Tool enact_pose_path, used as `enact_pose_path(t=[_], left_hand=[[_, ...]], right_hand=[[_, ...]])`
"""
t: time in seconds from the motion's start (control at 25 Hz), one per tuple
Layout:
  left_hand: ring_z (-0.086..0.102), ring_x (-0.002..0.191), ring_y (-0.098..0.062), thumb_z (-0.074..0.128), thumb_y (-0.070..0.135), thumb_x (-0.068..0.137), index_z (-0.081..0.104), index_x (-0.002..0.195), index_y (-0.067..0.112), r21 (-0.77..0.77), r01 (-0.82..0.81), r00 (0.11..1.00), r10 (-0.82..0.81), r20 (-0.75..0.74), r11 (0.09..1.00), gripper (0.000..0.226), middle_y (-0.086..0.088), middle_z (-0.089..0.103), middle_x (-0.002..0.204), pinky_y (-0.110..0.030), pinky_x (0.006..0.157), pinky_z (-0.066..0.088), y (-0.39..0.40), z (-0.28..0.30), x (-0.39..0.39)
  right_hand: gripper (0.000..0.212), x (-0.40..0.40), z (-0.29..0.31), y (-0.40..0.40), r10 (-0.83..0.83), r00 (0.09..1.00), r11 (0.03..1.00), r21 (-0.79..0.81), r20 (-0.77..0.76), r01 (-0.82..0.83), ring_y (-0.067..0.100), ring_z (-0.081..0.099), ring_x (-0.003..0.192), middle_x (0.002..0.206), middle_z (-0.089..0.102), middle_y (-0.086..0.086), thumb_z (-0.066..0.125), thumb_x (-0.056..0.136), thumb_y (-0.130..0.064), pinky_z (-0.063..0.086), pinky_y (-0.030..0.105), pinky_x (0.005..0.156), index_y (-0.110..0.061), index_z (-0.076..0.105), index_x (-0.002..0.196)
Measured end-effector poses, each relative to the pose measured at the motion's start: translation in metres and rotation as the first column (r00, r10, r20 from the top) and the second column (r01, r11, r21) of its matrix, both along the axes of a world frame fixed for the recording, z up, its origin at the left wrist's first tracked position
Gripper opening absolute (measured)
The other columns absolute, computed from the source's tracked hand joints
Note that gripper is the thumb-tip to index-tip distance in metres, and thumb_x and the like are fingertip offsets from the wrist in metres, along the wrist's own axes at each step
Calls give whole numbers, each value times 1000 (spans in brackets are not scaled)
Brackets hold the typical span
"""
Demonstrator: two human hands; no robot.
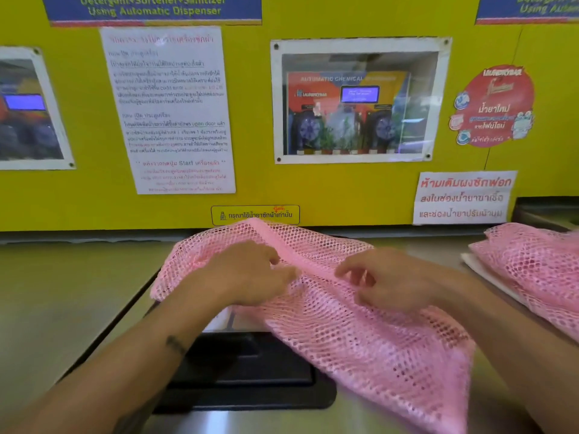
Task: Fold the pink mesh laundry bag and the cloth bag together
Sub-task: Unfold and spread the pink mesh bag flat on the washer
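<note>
Pink honeycomb mesh laundry bag (pixel 344 324); yellow wall panel (pixel 250 183); black lid (pixel 244 371); grey steel top (pixel 62 292)

A pink mesh laundry bag (pixel 338 311) lies spread across the steel bench (pixel 62 296) in the middle of the frame, draped partly over a black recessed panel (pixel 244 374). The left hand (pixel 250 274) and right hand (pixel 385 280) rest on it, fingertips pinching a raised ridge of mesh between them. At the right edge sits a second pink mesh bundle (pixel 532 264) on something white. Behind, a yellow wall (pixel 250 120) carries notices.
</note>
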State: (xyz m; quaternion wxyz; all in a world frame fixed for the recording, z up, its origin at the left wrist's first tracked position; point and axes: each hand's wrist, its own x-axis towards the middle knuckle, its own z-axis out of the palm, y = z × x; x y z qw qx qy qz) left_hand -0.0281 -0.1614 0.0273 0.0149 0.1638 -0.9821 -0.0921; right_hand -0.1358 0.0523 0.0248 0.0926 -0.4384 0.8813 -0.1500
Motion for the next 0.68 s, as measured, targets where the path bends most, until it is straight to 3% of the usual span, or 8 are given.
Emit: enact_pose_path(t=[0.08, 0.16, 0.2, 0.28, 0.36, 0.48, 0.6, 0.68], left_hand=[[30, 142, -33, 44, 75, 80, 34, 147, 39, -71, 93, 962, -71, 263, 993, 76, -8, 25, 159, -50, 116, 24, 0, -10, -7], [38, 139, -27, 55, 53, 89, 25, 151, 39, 92, 209, 929, -227, 292, 974, 70, -2, 20, 162, -43, 115, 30, -13, -6, -15], [52, 128, -22, 59, 36, 91, 31, 149, 39, 167, 258, 922, -294, 251, 951, 65, 1, 32, 158, -37, 107, 41, -22, -5, -19], [57, 117, -13, 59, 10, 86, 47, 140, 38, 140, 312, 938, -328, 113, 940, 62, 8, 51, 145, -32, 99, 46, -40, -7, -23], [49, 127, -13, 63, 5, 79, 56, 133, 35, 23, 329, 943, -327, -54, 944, 62, 11, 54, 140, -36, 107, 41, -55, -20, -29], [51, 120, -15, 68, 14, 78, 61, 123, 36, -176, 284, 922, -319, -221, 943, 51, 10, 58, 126, -41, 102, 43, -65, -26, -31], [60, 96, -22, 54, 14, 88, 69, 104, 28, -286, 172, 839, -292, -459, 943, 26, 5, 61, 97, -37, 79, 46, -60, -6, -19], [59, 89, -19, 53, 21, 89, 69, 99, 27, -175, 226, 785, -286, -549, 958, 20, 9, 59, 88, -34, 77, 45, -45, -4, -10]], right_hand=[[34, 2, 4, 5, -1, 992, 963, -266, 128, 35, 9, 65, 81, 97, 71, -7, 63, 91, -14, 52, 28, 72, -33, 65, 119], [30, -11, -1, 10, -103, 994, 893, -436, 33, 107, 16, 64, 86, 94, 69, -7, 62, 91, -11, 53, 36, 75, -34, 68, 109], [31, -18, -6, 12, -169, 985, 893, -429, -34, 138, 16, 64, 90, 98, 68, -8, 61, 91, -9, 53, 34, 77, -33, 68, 109], [35, -27, -15, 13, -221, 971, 928, -328, -96, 179, 12, 62, 94, 105, 65, -8, 60, 91, -10, 50, 23, 75, -30, 64, 119], [39, -27, -21, 10, -203, 975, 965, -188, -95, 183, 4, 58, 90, 105, 63, -7, 64, 91, -16, 44, 16, 70, -30, 59, 127], [30, -23, -25, 3, -183, 974, 975, -151, -136, 162, 13, 62, 87, 98, 69, -3, 66, 88, -15, 52, 33, 74, -29, 67, 115], [21, -19, -21, 2, -180, 983, 920, -359, -38, 154, 5, 60, 69, 77, 69, -11, 63, 88, -5, 47, 30, 63, -23, 72, 94], [21, -19, -14, 4, -128, 981, 795, -576, 147, 190, 4, 55, 60, 66, 66, -11, 62, 90, -1, 42, 25, 62, -17, 71, 83]])
